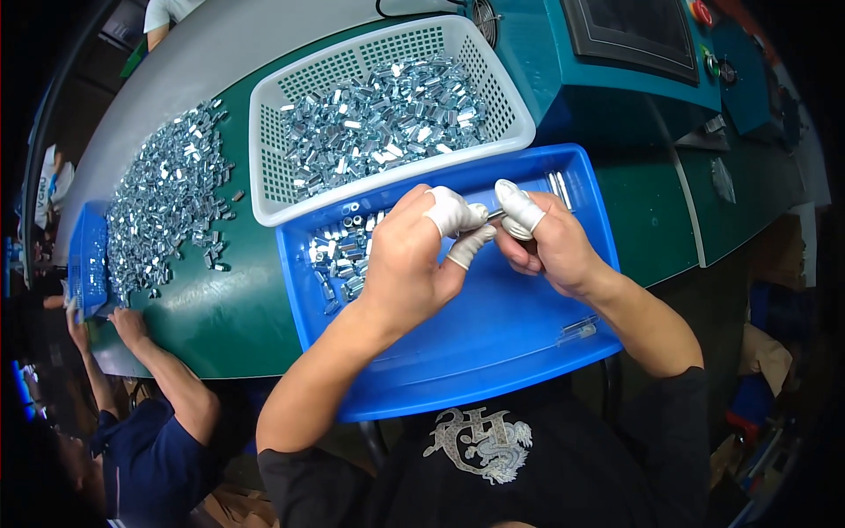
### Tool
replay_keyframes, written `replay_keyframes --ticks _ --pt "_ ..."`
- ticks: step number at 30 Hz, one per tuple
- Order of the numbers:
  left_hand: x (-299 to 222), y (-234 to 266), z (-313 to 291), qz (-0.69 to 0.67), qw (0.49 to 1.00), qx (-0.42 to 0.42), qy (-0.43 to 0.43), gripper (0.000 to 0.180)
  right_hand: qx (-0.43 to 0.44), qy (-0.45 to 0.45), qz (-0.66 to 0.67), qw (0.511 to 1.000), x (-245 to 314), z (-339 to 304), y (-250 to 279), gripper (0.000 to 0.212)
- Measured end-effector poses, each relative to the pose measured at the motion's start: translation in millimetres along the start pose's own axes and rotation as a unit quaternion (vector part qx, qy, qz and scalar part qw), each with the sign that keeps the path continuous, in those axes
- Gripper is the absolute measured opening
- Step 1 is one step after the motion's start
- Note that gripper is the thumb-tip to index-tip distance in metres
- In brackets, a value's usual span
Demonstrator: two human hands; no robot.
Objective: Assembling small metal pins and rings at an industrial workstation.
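Observation:
Over the blue tray, my left hand and my right hand meet fingertip to fingertip. White finger cots cover the thumb and some fingers of each. A short, thin metal piece shows between them, pinched from both sides; the fingertips hide most of it, so its exact kind is unclear. Beside my left hand, several shiny hex-shaped metal parts lie at the tray's left end. Past my right hand, slim metal rods rest in the tray's far right corner.
Behind the tray stands a white plastic basket full of metal parts. A large heap of parts covers the table at left, near a blue basket and another person's hand. A teal machine with a dark screen stands at far right.

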State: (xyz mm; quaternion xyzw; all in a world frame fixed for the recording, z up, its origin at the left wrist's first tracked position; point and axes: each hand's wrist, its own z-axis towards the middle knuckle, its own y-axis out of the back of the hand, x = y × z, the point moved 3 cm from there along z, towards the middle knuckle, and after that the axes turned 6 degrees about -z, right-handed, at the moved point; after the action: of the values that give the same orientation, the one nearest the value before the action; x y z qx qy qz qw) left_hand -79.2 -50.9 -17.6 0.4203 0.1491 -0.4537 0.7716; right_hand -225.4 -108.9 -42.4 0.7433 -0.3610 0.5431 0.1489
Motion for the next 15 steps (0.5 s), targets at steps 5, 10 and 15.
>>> replay_keyframes --ticks 5,10,15 --pt "1.9 -9.2 -5.8 -0.278 0.925 -0.052 0.253 0.014 -0.075 0.157 -0.137 0.975 2.0 -4.7 -7.0 0.044" --pt "-1.8 -1.2 1.2 -0.023 0.999 -0.010 0.041 0.016 -0.029 0.014 -0.015 0.999 7.3 -2.7 -5.7 0.043" --pt "-10.1 3.5 5.6 -0.127 0.982 -0.089 0.103 0.046 0.097 -0.092 0.196 0.971 7.6 -2.8 -7.7 0.046"
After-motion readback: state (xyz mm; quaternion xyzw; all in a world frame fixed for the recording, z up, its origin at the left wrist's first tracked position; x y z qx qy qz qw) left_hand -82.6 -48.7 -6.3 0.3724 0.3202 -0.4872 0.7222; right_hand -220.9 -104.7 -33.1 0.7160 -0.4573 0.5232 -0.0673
